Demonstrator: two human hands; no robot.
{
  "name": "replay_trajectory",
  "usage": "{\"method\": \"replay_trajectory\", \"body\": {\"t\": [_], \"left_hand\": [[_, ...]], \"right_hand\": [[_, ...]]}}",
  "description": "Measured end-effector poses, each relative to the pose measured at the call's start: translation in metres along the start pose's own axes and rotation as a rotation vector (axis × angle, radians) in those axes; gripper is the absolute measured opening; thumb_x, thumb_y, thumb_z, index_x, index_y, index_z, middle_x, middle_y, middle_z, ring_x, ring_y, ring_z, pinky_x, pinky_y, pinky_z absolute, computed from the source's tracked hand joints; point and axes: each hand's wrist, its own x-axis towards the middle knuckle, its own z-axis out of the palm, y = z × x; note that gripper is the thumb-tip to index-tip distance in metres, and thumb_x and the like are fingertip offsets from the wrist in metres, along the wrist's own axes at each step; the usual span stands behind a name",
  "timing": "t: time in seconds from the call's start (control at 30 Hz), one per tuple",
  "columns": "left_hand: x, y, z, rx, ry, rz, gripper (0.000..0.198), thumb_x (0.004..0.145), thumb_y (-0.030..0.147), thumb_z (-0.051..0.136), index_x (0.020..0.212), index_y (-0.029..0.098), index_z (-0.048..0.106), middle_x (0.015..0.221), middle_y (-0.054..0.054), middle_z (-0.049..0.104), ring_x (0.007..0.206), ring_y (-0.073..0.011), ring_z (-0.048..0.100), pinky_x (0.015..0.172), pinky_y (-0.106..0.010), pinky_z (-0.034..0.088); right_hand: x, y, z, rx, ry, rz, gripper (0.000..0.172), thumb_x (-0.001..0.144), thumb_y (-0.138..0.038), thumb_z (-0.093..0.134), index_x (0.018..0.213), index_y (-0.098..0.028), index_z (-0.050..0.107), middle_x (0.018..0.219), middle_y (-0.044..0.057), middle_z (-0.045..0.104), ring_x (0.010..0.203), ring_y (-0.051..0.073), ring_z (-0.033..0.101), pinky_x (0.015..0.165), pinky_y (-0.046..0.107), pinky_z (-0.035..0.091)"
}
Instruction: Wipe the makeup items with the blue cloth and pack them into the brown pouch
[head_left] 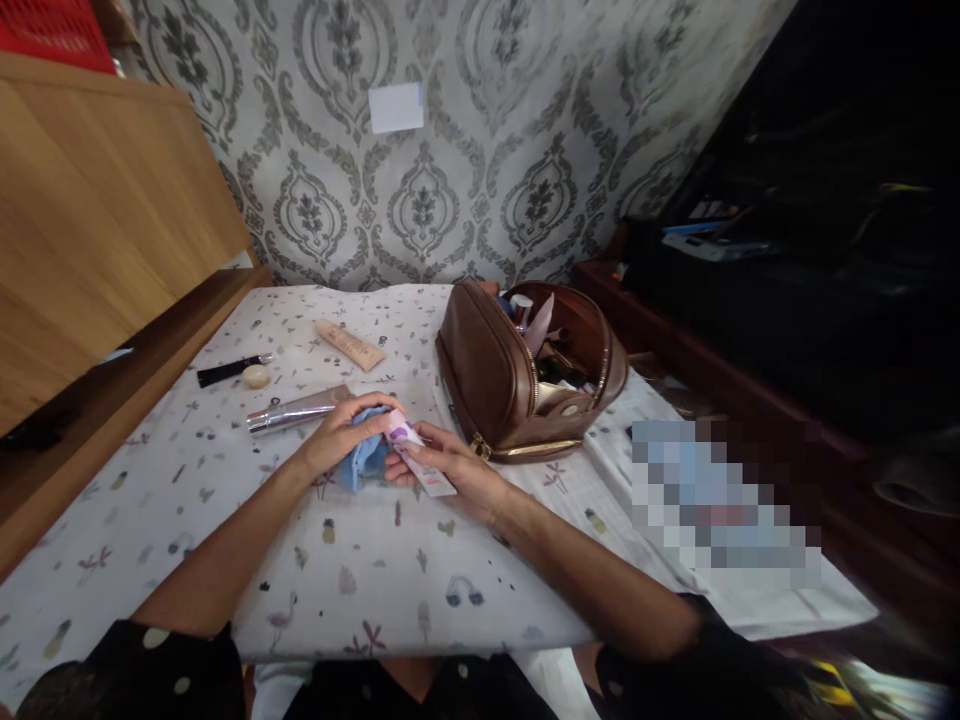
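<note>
My right hand (457, 468) is closed around a flat white tube with pink and purple print (436, 484), which slants down to the right. My left hand (334, 435) is closed on a bunched light-blue cloth (358, 468), its fingers against the tube's upper end. Just beyond my left hand lies a shiny silver-pink tube (289, 412). To the right of my hands stands a brown zip bag (487, 350), unzipped, with several cosmetics inside. Parts of the cloth are hidden behind my fingers and the tube.
Farther back on the patterned tablecloth (420, 560) lie a beige squeeze tube (349, 345), a slim black tube (225, 372) and a small round cream-coloured item (256, 376). A wooden cabinet (112, 200) borders the left. A blurred-out item (720, 500) lies at the right.
</note>
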Motion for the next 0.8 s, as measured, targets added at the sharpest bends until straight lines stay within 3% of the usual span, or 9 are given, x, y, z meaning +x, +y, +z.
{"method": "replay_trajectory", "body": {"t": [0.13, 0.27, 0.37, 0.47, 0.53, 0.67, 0.8], "left_hand": [[0.001, -0.004, 0.005, -0.030, 0.054, -0.035, 0.043, 0.081, 0.055, 0.069, 0.101, 0.016, 0.069, 0.084, -0.002, 0.064, 0.073, -0.0152, 0.057, 0.066, -0.024, 0.047], [0.002, -0.012, 0.015, -0.041, 0.368, -0.002, 0.043, 0.088, 0.057, 0.060, 0.110, 0.021, 0.062, 0.079, 0.002, 0.058, 0.068, -0.0125, 0.054, 0.062, -0.022, 0.044], [0.002, -0.017, 0.024, -0.102, 0.519, 0.058, 0.035, 0.092, 0.054, 0.054, 0.112, 0.025, 0.054, 0.097, 0.000, 0.061, 0.086, -0.0147, 0.060, 0.075, -0.023, 0.050], [-0.003, -0.017, 0.035, -0.105, 0.479, 0.169, 0.032, 0.091, 0.040, 0.058, 0.118, 0.026, 0.050, 0.125, -0.004, 0.058, 0.119, -0.0192, 0.055, 0.103, -0.031, 0.045], [-0.008, -0.015, 0.042, -0.034, 0.400, 0.230, 0.042, 0.088, 0.030, 0.058, 0.129, 0.025, 0.046, 0.138, -0.008, 0.051, 0.134, -0.0226, 0.046, 0.115, -0.038, 0.036], [-0.014, -0.016, 0.048, 0.289, 0.350, 0.395, 0.056, 0.089, 0.016, 0.050, 0.142, 0.022, 0.033, 0.152, -0.014, 0.038, 0.145, -0.0262, 0.034, 0.122, -0.048, 0.028], [-0.012, -0.020, 0.047, 0.587, 0.210, 0.668, 0.055, 0.092, 0.007, 0.042, 0.145, 0.020, 0.031, 0.153, -0.017, 0.040, 0.147, -0.0272, 0.034, 0.119, -0.053, 0.034]], "right_hand": [[0.004, 0.004, -0.005, 0.051, 0.031, -0.009, 0.038, 0.070, -0.035, 0.087, 0.094, -0.014, 0.066, 0.088, 0.004, 0.072, 0.080, 0.014, 0.071, 0.078, 0.024, 0.057], [0.009, 0.008, -0.009, 0.153, 0.066, 0.018, 0.030, 0.081, -0.036, 0.079, 0.096, -0.013, 0.066, 0.089, 0.007, 0.073, 0.077, 0.016, 0.071, 0.074, 0.028, 0.060], [0.013, 0.010, -0.012, 0.217, 0.112, 0.009, 0.023, 0.089, -0.034, 0.069, 0.095, -0.013, 0.066, 0.087, 0.008, 0.073, 0.080, 0.018, 0.071, 0.073, 0.030, 0.061], [0.015, 0.011, -0.013, 0.243, 0.149, 0.001, 0.019, 0.092, -0.034, 0.064, 0.093, -0.014, 0.066, 0.086, 0.007, 0.073, 0.082, 0.019, 0.071, 0.074, 0.032, 0.061], [0.015, 0.012, -0.012, 0.231, 0.157, -0.008, 0.020, 0.091, -0.035, 0.065, 0.090, -0.015, 0.067, 0.085, 0.007, 0.074, 0.085, 0.021, 0.071, 0.075, 0.034, 0.060], [0.012, 0.013, -0.008, 0.173, 0.141, -0.028, 0.026, 0.081, -0.040, 0.076, 0.083, -0.015, 0.067, 0.083, 0.007, 0.074, 0.087, 0.023, 0.070, 0.078, 0.034, 0.058], [0.011, 0.014, -0.006, 0.143, 0.144, -0.058, 0.032, 0.075, -0.044, 0.080, 0.085, -0.017, 0.065, 0.084, 0.005, 0.072, 0.088, 0.022, 0.069, 0.077, 0.033, 0.055]]}}
